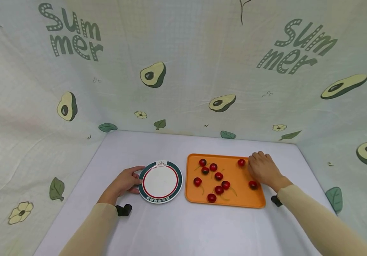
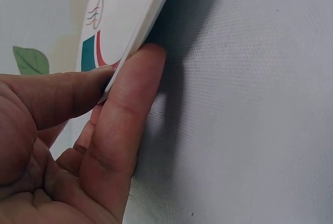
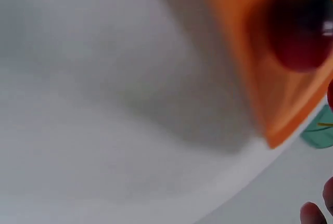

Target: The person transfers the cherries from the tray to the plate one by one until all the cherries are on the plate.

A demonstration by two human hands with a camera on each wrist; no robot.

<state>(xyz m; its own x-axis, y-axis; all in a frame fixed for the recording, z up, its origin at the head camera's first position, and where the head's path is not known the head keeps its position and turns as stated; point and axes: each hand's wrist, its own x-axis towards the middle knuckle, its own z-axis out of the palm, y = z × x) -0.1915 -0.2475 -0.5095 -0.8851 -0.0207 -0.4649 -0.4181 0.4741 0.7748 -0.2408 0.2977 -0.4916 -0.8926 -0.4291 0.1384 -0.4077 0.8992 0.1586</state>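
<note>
the left hand (image 1: 125, 182) is at nine o'clock of the white plate (image 1: 160, 182) and pinches its rim: the thumb lies over the edge and a finger goes under it, as the left wrist view shows well. the plate, with a dark green band and a thin red ring, is on the white table (image 1: 158, 231); its small emblem (image 1: 161, 163) looks to twelve o'clock.

at three o'clock of the plate, near but apart from it, lies the orange tray (image 1: 242, 197). in its nine o'clock half there is a loose group of eight red cherries (image 1: 218, 176), some with stems.

the right hand (image 1: 262, 169) is over the tray's edge, between two and three o'clock of the tray's middle. its fingers are turned away from the head view, and the right wrist view shows only fingertips (image 3: 312, 213) at its border, so i cannot tell if they are spread or pinch something. one cherry (image 1: 241, 162) is just beside this hand, toward half past nine, and another cherry (image 1: 253, 185) is at its seven o'clock.

both arms wear beige sleeves (image 1: 89, 231), and behind the table, at twelve o'clock, hangs a pale cloth (image 1: 183, 42) with avocados
</note>
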